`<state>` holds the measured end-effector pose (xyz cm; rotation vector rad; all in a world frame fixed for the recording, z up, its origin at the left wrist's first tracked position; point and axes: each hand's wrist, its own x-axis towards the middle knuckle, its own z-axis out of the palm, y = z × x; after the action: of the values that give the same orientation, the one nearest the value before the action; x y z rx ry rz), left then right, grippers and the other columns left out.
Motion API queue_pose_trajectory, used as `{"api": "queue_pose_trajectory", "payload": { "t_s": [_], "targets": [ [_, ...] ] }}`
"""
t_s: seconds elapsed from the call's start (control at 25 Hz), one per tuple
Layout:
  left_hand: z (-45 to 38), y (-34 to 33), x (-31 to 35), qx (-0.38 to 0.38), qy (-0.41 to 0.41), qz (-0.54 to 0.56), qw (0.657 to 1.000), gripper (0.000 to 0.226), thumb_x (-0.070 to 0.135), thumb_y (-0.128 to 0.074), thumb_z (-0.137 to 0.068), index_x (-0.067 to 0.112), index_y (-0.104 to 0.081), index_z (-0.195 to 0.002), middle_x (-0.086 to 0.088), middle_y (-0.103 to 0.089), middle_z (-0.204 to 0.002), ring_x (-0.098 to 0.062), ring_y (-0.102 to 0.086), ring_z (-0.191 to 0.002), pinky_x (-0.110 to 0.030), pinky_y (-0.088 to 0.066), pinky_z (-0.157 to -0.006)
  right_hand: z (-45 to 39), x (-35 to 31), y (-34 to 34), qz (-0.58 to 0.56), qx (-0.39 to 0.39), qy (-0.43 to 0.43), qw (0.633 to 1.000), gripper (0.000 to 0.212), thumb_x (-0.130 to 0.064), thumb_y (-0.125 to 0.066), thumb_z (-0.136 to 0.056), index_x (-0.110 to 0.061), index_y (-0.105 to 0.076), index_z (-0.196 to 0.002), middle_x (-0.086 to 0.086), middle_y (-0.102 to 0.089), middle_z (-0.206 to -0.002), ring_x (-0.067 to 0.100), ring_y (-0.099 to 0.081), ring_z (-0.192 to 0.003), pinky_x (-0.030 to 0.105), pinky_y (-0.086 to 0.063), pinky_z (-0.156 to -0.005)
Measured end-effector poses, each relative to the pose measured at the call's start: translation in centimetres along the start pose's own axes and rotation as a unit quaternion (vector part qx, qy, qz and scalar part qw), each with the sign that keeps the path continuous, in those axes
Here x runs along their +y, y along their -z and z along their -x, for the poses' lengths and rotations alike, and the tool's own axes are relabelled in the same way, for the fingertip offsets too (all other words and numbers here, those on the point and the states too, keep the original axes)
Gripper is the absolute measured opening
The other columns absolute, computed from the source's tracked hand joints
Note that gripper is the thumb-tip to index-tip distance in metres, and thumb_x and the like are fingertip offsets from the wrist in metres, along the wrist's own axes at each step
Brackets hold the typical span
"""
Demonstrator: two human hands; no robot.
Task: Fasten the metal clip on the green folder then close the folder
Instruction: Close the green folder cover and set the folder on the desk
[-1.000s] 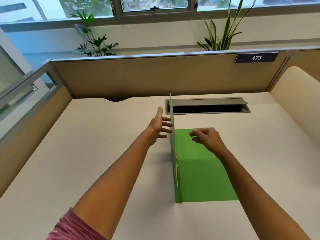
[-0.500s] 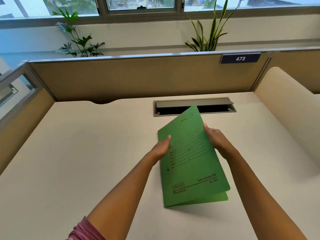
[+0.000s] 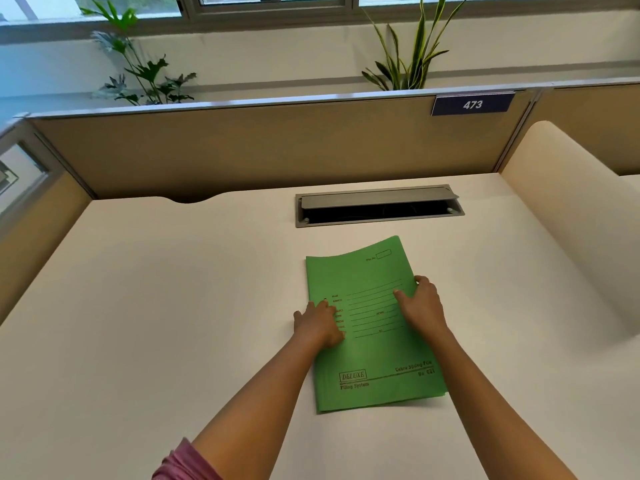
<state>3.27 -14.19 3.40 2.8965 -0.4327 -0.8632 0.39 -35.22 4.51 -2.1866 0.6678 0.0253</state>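
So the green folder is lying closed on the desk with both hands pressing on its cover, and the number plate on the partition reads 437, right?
Not quite: in the head view the number plate reads 473. The rest holds: the green folder lies closed on the desk, with the left hand and right hand on its cover.

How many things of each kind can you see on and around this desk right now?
Flat green card folder, closed on the desk: 1
Bare hands pressing on it, left hand and right hand: 2
Grey metal cable hatch, lid ajar: 1
Leafy green potted plants, and: 2
Blue number plate reading 473: 1
Total: 7
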Motion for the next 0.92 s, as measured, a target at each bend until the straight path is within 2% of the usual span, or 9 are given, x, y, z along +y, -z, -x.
{"api": "queue_pose_trajectory", "payload": {
  "t_s": [0.16, 0.36, 0.48, 0.68, 0.84, 0.92],
  "targets": [
    [0.1, -0.5, 0.2, 0.032, -0.002, -0.053, 0.998, 0.063, 0.039, -0.062, -0.088, 0.020, -0.039, -0.144, -0.001, -0.040, -0.148, -0.025, -0.035, -0.138, -0.054, -0.031, -0.112, 1.3, 2.8, -1.9, 0.088, 0.005, 0.034, 0.996, 0.070, -0.027, -0.066, -0.086, -0.002, -0.033, -0.142, 0.018, -0.039, -0.144, 0.035, -0.044, -0.130, 0.047, -0.041, -0.106],
    [0.1, -0.3, 0.5, 0.048, 0.007, -0.027, 0.998, 0.059, 0.039, -0.066, -0.086, 0.019, -0.047, -0.138, -0.002, -0.045, -0.141, -0.025, -0.038, -0.134, -0.056, -0.031, -0.111, 3.1, 5.2, -4.0, 0.155, -0.003, 0.074, 0.985, 0.076, -0.046, -0.056, -0.092, -0.008, -0.026, -0.150, 0.013, -0.021, -0.160, 0.028, -0.020, -0.148, 0.040, -0.021, -0.121],
    [0.4, -0.4, 1.0, 0.082, 0.033, 0.049, 0.995, 0.063, 0.031, -0.072, -0.081, 0.016, -0.044, -0.136, -0.004, -0.045, -0.138, -0.026, -0.038, -0.132, -0.052, -0.038, -0.106, 3.2, 5.5, -4.1, 0.177, 0.002, 0.091, 0.980, 0.078, -0.053, -0.049, -0.093, -0.011, -0.023, -0.152, 0.012, -0.017, -0.162, 0.027, -0.015, -0.150, 0.040, -0.018, -0.122],
    [1.1, -0.6, 1.4, 0.094, 0.154, 0.226, 0.957, 0.098, 0.024, -0.088, -0.067, 0.011, -0.025, -0.141, -0.010, -0.034, -0.138, -0.032, -0.042, -0.130, -0.049, -0.048, -0.097, 2.6, 5.4, -4.0, 0.198, -0.008, 0.083, 0.977, 0.080, -0.057, -0.048, -0.091, -0.012, -0.021, -0.152, 0.011, -0.015, -0.162, 0.027, -0.014, -0.150, 0.040, -0.017, -0.122],
    [0.9, -0.7, 1.2, 0.075, 0.232, 0.335, 0.910, 0.102, 0.023, -0.092, -0.062, 0.011, -0.023, -0.138, -0.013, -0.040, -0.139, -0.034, -0.048, -0.130, -0.044, -0.049, -0.099, 2.5, 5.0, -4.0, 0.211, -0.018, 0.076, 0.974, 0.081, -0.057, -0.048, -0.091, -0.012, -0.019, -0.153, 0.011, -0.014, -0.163, 0.027, -0.012, -0.150, 0.040, -0.017, -0.122],
    [0.7, -0.9, 0.9, 0.072, 0.251, 0.367, 0.893, 0.098, 0.024, -0.092, -0.062, 0.008, -0.030, -0.135, -0.015, -0.046, -0.138, -0.034, -0.050, -0.129, -0.042, -0.050, -0.101, 2.4, 5.0, -3.8, 0.216, -0.017, 0.070, 0.974, 0.082, -0.057, -0.047, -0.091, -0.012, -0.018, -0.153, 0.012, -0.013, -0.163, 0.027, -0.012, -0.150, 0.040, -0.017, -0.122]
  ]
}}
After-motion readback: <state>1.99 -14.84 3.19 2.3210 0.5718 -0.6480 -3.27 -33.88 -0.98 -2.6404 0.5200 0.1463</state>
